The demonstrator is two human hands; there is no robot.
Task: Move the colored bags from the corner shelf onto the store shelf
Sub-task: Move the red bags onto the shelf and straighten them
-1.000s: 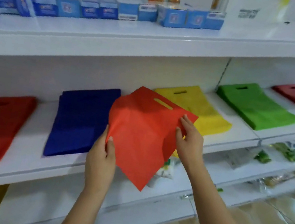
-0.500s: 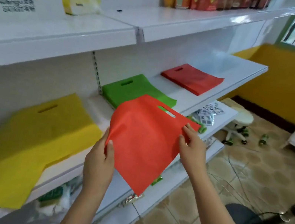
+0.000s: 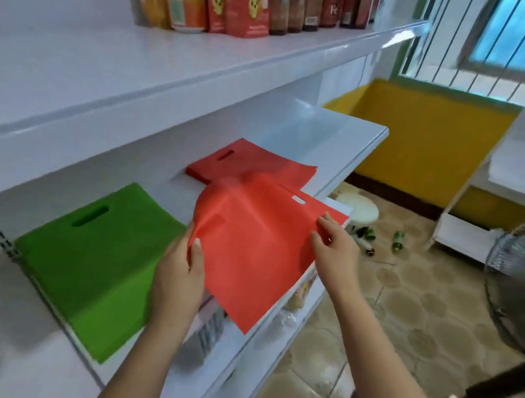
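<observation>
Left hand [image 3: 180,272] pinching, thumb up; right hand [image 3: 336,246] pinching, arm extended.

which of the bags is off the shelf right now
The orange-red bag, held up by both hands; the green bag and the darker red bag lie flat on the shelf.

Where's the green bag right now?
Head view, lower left: the green bag lies flat on the white middle shelf, left of the red bag stack and beside the left hand.
</observation>
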